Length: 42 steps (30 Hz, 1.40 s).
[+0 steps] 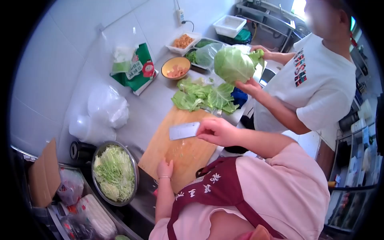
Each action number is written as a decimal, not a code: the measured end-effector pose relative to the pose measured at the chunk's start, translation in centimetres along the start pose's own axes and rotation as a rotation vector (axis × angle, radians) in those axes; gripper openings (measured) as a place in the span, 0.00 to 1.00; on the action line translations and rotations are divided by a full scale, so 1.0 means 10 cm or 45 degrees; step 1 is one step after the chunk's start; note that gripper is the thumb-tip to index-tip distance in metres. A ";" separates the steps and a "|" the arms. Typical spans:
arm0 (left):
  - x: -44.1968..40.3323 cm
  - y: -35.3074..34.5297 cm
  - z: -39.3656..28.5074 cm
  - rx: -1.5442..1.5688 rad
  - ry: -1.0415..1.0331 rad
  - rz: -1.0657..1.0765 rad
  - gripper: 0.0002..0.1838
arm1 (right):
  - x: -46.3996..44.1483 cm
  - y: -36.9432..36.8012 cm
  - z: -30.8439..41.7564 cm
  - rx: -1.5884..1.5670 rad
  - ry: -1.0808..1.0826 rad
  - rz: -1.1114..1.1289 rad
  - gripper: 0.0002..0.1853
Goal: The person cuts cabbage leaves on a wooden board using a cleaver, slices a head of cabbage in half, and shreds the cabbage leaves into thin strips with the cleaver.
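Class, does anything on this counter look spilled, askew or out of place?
Slightly untidy: loose cabbage leaves lie strewn at the far end of the cutting board, in no container, and small scraps dot it. Nothing else stands out.

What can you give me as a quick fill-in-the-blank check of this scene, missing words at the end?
1. The knife is held in the wearer's ____.
2. The co-worker holds up a whole green ____.
3. As the camera sees it, the metal bowl is to the ____ of the board.

Missing words: right hand; cabbage; left.
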State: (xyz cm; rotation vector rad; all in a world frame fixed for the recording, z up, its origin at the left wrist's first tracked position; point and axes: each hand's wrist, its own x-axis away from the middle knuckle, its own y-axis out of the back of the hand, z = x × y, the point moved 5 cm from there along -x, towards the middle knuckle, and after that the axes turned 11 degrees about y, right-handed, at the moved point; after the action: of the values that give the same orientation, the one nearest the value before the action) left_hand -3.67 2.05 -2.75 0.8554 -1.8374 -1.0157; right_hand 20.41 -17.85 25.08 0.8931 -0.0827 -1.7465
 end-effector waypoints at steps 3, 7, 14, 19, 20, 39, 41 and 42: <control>-0.03 0.05 -0.02 0.252 -0.102 0.055 0.21 | 0.45 -0.11 -0.59 0.074 -0.373 0.119 0.11; 0.21 0.21 -0.14 0.393 -0.357 -0.215 0.16 | 0.87 -0.53 -1.18 0.305 -0.430 0.560 0.13; 0.27 0.32 -0.23 0.670 -0.273 -0.173 0.09 | 0.68 -0.60 -1.36 0.220 -0.536 0.507 0.11; 0.16 0.45 -0.18 0.690 -0.031 -0.056 0.08 | 0.72 -0.76 -1.69 0.360 -0.677 0.676 0.11; 0.08 0.37 -0.12 0.699 -0.068 -0.074 0.08 | 0.71 -0.77 -1.67 0.241 -0.502 0.360 0.11; 0.32 0.26 -0.26 0.224 -0.252 -0.362 0.14 | 1.47 -0.28 -2.24 0.372 -0.825 0.201 0.11; 0.29 0.27 -0.32 0.298 -0.126 -0.283 0.14 | 1.76 -0.02 -2.36 0.576 -0.911 0.191 0.11; 0.27 0.24 -0.32 0.291 -0.127 -0.262 0.14 | 1.88 0.13 -2.38 0.710 -0.989 0.269 0.10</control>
State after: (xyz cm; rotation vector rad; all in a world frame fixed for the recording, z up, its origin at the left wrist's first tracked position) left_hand -2.25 -0.16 1.25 1.1692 -2.0084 -1.0013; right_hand 33.86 -25.54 -1.01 0.5019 -1.1735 -1.7990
